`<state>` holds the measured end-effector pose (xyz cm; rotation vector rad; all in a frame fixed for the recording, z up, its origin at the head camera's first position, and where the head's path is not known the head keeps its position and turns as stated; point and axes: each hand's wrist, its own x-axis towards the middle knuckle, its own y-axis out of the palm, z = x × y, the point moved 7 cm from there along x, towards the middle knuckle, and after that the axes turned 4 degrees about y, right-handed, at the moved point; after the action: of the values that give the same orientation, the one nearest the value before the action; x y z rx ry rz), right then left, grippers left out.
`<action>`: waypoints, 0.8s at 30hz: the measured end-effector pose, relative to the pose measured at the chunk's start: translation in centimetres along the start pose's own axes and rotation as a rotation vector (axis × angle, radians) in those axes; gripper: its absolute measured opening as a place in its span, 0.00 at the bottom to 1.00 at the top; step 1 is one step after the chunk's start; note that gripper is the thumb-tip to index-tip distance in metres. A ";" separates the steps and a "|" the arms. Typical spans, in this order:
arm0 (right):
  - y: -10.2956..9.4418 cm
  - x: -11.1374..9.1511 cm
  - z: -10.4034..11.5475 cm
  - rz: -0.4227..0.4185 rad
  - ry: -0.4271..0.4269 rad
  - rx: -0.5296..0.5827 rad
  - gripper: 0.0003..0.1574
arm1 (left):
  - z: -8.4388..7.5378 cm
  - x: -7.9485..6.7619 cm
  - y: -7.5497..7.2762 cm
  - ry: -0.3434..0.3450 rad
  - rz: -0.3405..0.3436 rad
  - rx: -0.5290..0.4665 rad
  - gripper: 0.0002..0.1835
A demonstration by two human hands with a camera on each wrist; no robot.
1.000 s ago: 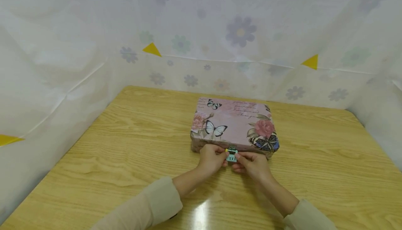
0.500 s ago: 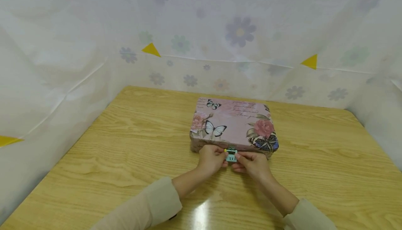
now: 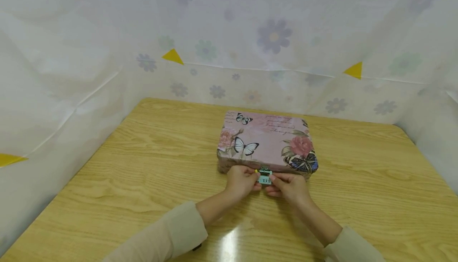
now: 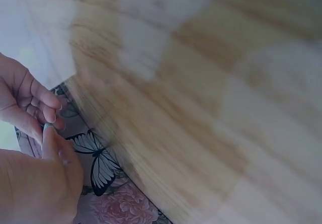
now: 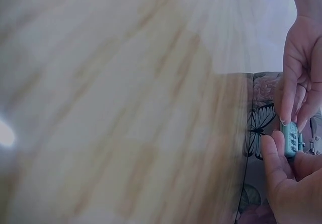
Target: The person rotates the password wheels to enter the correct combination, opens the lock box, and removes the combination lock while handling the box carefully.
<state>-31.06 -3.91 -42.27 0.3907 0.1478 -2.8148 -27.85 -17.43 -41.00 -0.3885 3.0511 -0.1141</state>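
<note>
A teal combination padlock (image 3: 264, 179) with number dials hangs at the front clasp (image 3: 265, 169) of a pink box (image 3: 266, 138) printed with butterflies and roses. My left hand (image 3: 240, 182) pinches the padlock's left end, beside a small yellow part. At the other end, my right hand (image 3: 291, 189) holds it between thumb and fingers. The right wrist view shows the dial face of the padlock (image 5: 292, 139) between both hands, its shackle towards the clasp. In the left wrist view the left hand (image 4: 43, 183) hides nearly all of it. The box lid is down.
The box stands on a wood-grain table (image 3: 143, 166), right of its middle and near the far side. A white flowered curtain (image 3: 229, 35) surrounds the table at the back and sides, with yellow triangles (image 3: 173, 56) on it.
The right hand and the padlock have shifted very slightly to the right. The left hand and the box stay practically where they were.
</note>
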 end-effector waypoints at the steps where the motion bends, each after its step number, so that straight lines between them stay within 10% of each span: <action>1: -0.1 0.0 0.0 0.001 0.001 -0.002 0.20 | 0.0 0.0 0.0 -0.006 -0.001 -0.004 0.07; 24: -1.5 -0.4 -1.0 0.053 0.063 -0.059 0.24 | 0.3 -0.7 1.5 -0.048 -0.002 -0.018 0.07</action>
<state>-30.86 -2.19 -43.05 0.4622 0.2305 -2.7402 -27.54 -15.78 -41.40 -0.3901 3.0066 -0.0758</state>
